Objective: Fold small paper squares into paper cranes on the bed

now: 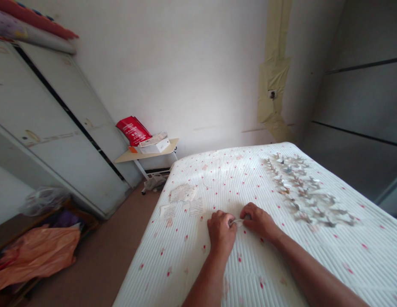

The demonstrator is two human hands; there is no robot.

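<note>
My left hand (221, 230) and my right hand (258, 219) meet low over the bed, fingers curled. Between them is a small, pale folded piece of paper (238, 221), pinched at both ends; its exact shape is mostly hidden by the fingers. To the left of my left hand lie square pieces of printed paper (196, 207), with a loose pile of more printed sheets (183, 192) just beyond. Over on the right, several small folded paper figures (302, 192), which look like paper cranes, stand in rows.
A quilted white bedspread (230, 260) with red dots covers the bed. Past its far left corner, a small table (128, 156) carries a red bag (133, 130) and a white box (156, 146). Cabinets (60, 111) line the left wall, and an orange plastic bag (41, 251) lies below.
</note>
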